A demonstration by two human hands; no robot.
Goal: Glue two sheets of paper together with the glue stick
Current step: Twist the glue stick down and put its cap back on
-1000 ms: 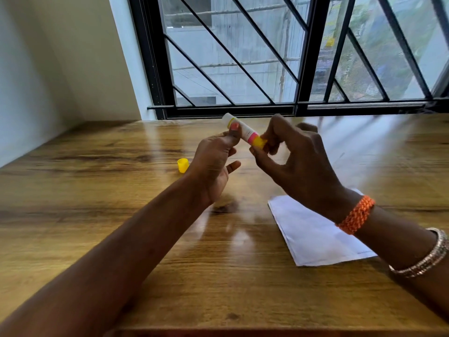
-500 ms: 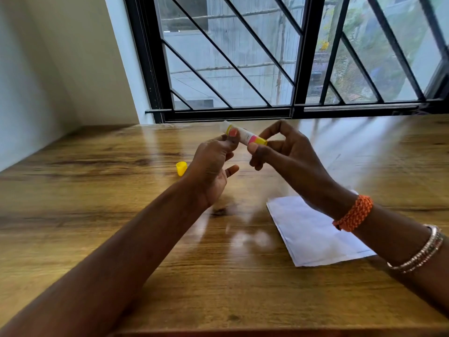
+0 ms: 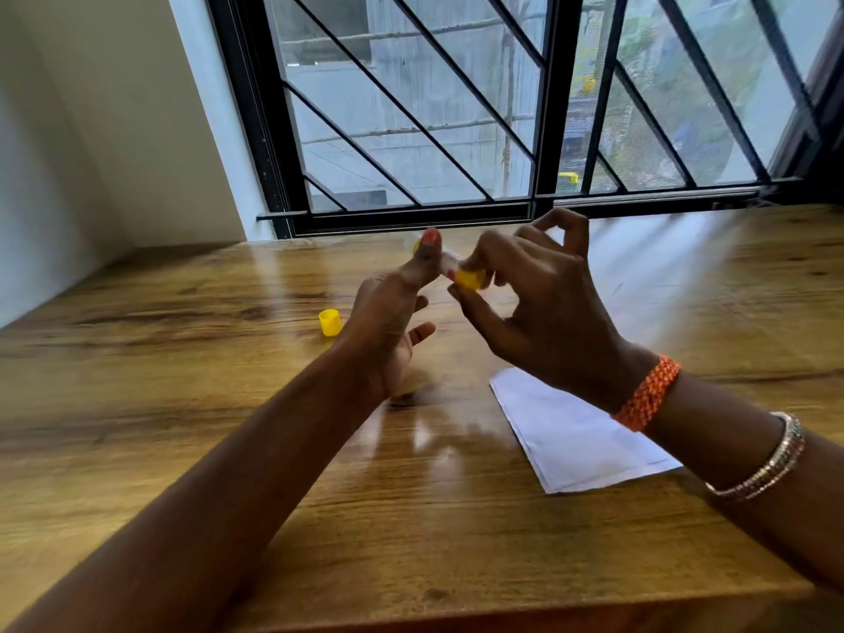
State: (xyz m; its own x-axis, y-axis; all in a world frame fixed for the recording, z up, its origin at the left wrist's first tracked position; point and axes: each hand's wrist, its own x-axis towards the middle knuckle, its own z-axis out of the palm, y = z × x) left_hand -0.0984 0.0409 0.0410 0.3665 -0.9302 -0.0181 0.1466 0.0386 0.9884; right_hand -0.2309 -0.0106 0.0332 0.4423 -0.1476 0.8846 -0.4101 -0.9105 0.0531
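Head view: I note the glue stick point(image 3: 450, 263) held in the air at the 12 o'clock side of the table point(image 3: 182, 404), the left hand point(image 3: 388, 322) pinching its barrel and the right hand point(image 3: 539, 303) pinching the yellow base. I judge it light, rigid and smooth; best gripped mid-barrel. The cap point(image 3: 329, 322) lies at 10 o'clock. The paper point(image 3: 571, 431) at 3 o'clock is partly covered by the right wrist; sheet count indeterminable. Motion blur hides the glue tip.
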